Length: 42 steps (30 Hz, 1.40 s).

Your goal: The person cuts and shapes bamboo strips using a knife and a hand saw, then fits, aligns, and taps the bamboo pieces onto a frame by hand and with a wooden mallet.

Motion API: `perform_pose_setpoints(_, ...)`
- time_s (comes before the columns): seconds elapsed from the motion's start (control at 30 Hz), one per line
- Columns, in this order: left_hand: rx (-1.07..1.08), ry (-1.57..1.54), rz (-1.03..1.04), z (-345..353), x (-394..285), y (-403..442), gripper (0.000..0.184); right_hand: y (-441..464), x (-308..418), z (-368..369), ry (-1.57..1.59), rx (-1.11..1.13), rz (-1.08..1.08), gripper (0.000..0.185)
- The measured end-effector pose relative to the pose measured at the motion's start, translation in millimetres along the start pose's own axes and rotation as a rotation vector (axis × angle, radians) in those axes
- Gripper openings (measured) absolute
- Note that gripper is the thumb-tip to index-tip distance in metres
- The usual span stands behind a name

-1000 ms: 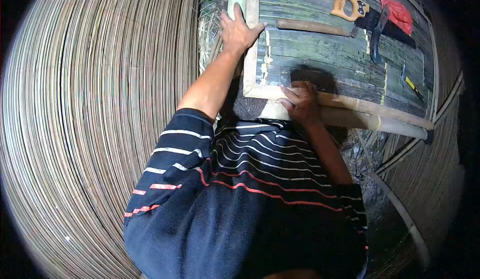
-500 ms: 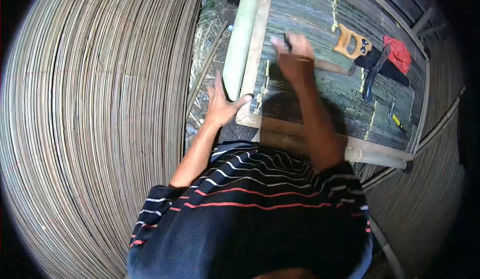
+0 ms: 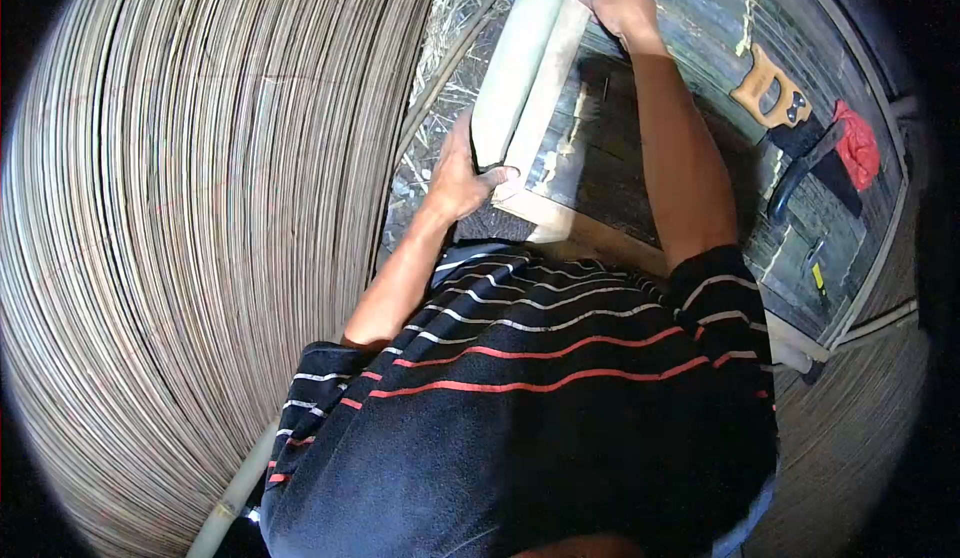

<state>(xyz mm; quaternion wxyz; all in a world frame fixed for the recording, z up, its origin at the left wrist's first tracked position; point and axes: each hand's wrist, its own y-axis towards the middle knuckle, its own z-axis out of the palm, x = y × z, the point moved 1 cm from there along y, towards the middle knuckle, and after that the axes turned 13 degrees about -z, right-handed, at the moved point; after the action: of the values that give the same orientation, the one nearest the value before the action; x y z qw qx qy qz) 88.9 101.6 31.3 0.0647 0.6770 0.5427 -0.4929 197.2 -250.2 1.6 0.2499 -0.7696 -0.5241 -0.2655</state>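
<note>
My left hand [image 3: 460, 183] is wrapped round the lower end of a pale green bamboo pole [image 3: 520, 63], its thumb on the corner of the wooden edge strip [image 3: 555, 83]. Farther up the same strip is my right hand [image 3: 625, 10], fingers curled and thumb tip touching the strip. Whatever lies inside those curled fingers is hidden. Pole and strip run side by side along the left edge of a dark slatted panel [image 3: 610, 143]. My right forearm and its shadow cover part of the panel.
On the panel's right lie a wooden-handled saw [image 3: 770, 90], a dark curved-handled tool [image 3: 795, 180], a red cloth or bag [image 3: 857, 146] and a small yellow-marked tool [image 3: 818, 276]. Ribbed slats [image 3: 220, 178] fill the left. A thin stick [image 3: 455, 58] lies over straw.
My right hand has gone from the panel's front edge, over the panel, up to the left strip. My left hand has come down to the pole's lower end. The view has shifted.
</note>
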Motion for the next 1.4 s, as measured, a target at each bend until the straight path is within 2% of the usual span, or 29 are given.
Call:
perform_pose_setpoints(0.03,0.010,0.009,0.001,0,4,3,0.108,-3,-5,3,0.006,-0.005,0.011,0.052)
perform_pose_setpoints(0.1,0.065,-0.059,0.001,2,10,8,0.113,-8,-11,14,-0.024,-0.279,-0.167,0.054)
perform_pose_setpoints(0.17,0.038,-0.013,0.010,3,12,8,0.112,-7,-20,15,-0.033,-0.296,-0.188,0.055)
perform_pose_setpoints(0.23,-0.004,0.027,0.023,3,9,8,0.112,-5,-9,1,-0.018,-0.067,-0.133,0.061)
perform_pose_setpoints(0.27,-0.013,0.059,0.018,3,8,6,0.113,0,-13,8,-0.013,-0.068,-0.137,0.061)
perform_pose_setpoints(0.33,-0.010,0.125,-0.049,1,7,7,0.116,11,-18,19,-0.371,-0.139,-0.167,0.074)
perform_pose_setpoints(0.37,-0.015,0.122,-0.049,1,7,8,0.116,13,-19,20,-0.372,-0.139,-0.172,0.074)
perform_pose_setpoints(0.43,-0.009,0.118,0.003,-1,4,6,0.116,2,-8,13,-0.285,-0.157,-0.036,0.070)
perform_pose_setpoints(0.53,-0.011,0.070,0.010,1,9,9,0.116,-5,6,4,-0.311,-0.056,-0.096,0.067)
perform_pose_setpoints(0.57,-0.011,0.067,0.019,2,11,8,0.116,-10,12,3,-0.316,-0.064,-0.096,0.067)
perform_pose_setpoints(0.63,-0.024,0.080,0.051,0,8,6,0.114,-25,26,1,-0.256,-0.249,-0.065,0.071)
perform_pose_setpoints(0.7,-0.026,0.064,0.045,-2,6,3,0.114,-31,39,-4,-0.259,-0.237,-0.061,0.072)
perform_pose_setpoints(0.8,-0.034,0.064,0.037,-2,10,5,0.114,-55,71,-3,-0.192,-0.175,0.068,0.066)
perform_pose_setpoints(0.9,-0.030,0.098,0.074,-2,15,5,0.115,-53,60,15,-0.206,-0.195,0.037,0.066)
perform_pose_setpoints(0.93,-0.015,0.099,0.040,-3,14,5,0.115,-46,56,11,-0.197,-0.053,0.072,0.068)
perform_pose_setpoints(1.2,0.022,0.118,0.031,-1,17,12,0.116,-35,41,6,-0.274,0.149,0.013,0.077)
perform_pose_setpoints(1.3,0.019,0.149,0.002,-3,15,12,0.117,-45,45,-1,-0.349,0.021,-0.083,0.071)
perform_pose_setpoints(1.4,0.025,0.020,0.039,-3,14,14,0.117,-103,77,-11,-0.427,-0.100,-0.015,0.065)
